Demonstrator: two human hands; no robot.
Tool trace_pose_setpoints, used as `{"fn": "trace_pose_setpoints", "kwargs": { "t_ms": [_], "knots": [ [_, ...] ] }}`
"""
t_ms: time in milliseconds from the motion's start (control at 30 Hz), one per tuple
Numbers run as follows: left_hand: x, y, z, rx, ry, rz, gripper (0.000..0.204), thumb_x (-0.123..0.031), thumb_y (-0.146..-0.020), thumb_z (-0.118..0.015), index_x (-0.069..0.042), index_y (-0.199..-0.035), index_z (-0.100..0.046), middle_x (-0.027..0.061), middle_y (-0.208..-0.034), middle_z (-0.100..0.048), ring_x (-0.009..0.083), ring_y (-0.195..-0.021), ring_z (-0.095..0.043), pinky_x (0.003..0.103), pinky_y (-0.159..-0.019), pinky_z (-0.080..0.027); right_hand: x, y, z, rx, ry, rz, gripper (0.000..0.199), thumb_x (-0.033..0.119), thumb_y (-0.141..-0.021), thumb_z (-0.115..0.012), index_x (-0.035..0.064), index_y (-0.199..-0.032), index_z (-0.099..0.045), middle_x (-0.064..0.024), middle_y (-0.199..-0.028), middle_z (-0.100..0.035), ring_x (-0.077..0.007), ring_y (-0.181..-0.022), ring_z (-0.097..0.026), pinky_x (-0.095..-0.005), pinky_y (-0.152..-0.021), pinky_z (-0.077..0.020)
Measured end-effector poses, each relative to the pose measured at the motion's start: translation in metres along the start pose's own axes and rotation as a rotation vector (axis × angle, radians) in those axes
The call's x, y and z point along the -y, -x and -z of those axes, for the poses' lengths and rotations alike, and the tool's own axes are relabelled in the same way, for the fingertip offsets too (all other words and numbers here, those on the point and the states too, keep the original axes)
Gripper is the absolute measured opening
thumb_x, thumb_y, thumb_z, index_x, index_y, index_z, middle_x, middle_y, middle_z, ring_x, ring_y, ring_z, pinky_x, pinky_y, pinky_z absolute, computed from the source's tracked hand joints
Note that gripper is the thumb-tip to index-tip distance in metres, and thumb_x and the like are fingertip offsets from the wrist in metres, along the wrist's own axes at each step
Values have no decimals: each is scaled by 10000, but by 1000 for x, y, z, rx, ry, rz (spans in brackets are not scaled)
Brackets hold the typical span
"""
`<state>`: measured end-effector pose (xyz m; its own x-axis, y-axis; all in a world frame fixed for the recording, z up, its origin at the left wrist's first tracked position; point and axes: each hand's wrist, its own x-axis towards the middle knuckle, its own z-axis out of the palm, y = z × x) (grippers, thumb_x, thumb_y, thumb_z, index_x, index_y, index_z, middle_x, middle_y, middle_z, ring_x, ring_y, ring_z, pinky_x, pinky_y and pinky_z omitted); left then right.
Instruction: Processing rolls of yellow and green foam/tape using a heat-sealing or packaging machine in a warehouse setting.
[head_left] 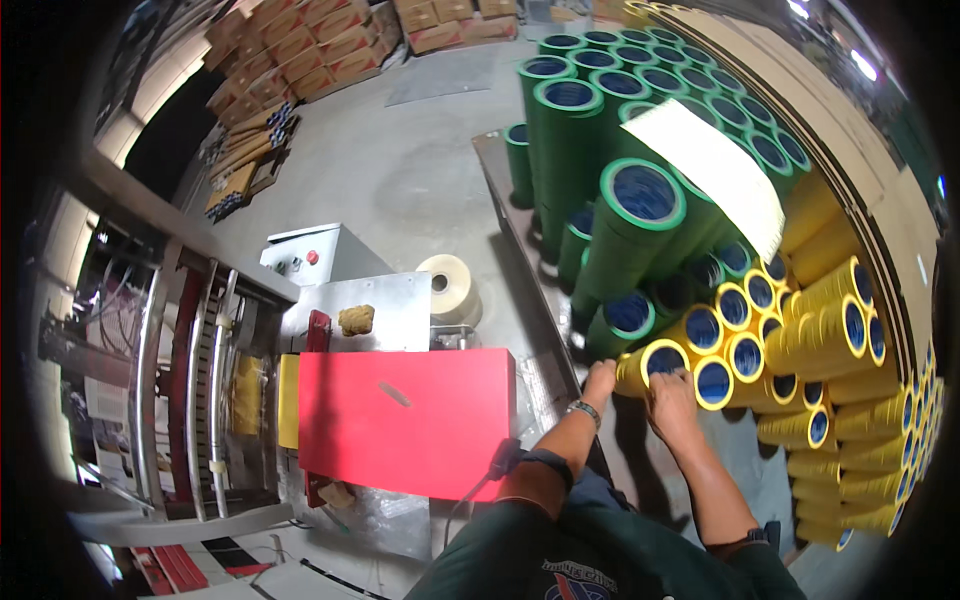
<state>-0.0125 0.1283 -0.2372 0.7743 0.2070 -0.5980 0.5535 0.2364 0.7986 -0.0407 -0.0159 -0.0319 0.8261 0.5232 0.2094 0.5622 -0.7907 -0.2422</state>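
Note:
My left hand [600,379] rests on the left side of a yellow tape roll stack [652,362] with a blue core that lies on its side at the near end of a pile. My right hand [671,402] grips the same stack from below and the right. Around it lie several more yellow roll stacks [820,340]. Behind them stand tall green roll stacks [600,150] with blue cores, some leaning. A wristwatch shows on my left wrist.
A red flat table [410,420] of a wrapping machine stands to my left, with a roll of clear film [450,288] behind it and a grey control box [315,255]. A white sheet [715,170] lies on the green stacks. Cardboard boxes [300,50] are piled far off.

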Motion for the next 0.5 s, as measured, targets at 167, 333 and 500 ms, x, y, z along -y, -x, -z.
{"fn": "trace_pose_setpoints", "kwargs": {
  "t_ms": [167, 333, 500],
  "knots": [
    [11, -22, -13, -41, -257, 74, 559, -412, -776, -655, 96, -1000, -715, 357, -1127, -647, 447, -1181, -611, 462, -978, -491, 14, -7, -2, 26, 2, -1, 138, 68, -781, -687, 46, -792, -551, -175, -749, -600, -384, -786, -600, -486, -865, -430],
    [-15, -3, -13, -29, -200, 129, 561, -425, -753, -691, 68, -1018, -730, 334, -1153, -657, 445, -1144, -635, 462, -956, -517, 32, -1, -10, 86, 62, -17, 88, 63, -792, -630, 45, -821, -550, -165, -782, -587, -356, -825, -588, -468, -898, -423],
    [-22, 10, -18, -144, -379, 64, 550, -388, -791, -701, 122, -997, -719, 338, -1118, -676, 451, -1116, -650, 460, -966, -510, 36, 36, -8, 18, 79, -18, 110, 50, -772, -641, 47, -841, -556, -151, -790, -566, -350, -827, -578, -477, -911, -419]
  ]
}}
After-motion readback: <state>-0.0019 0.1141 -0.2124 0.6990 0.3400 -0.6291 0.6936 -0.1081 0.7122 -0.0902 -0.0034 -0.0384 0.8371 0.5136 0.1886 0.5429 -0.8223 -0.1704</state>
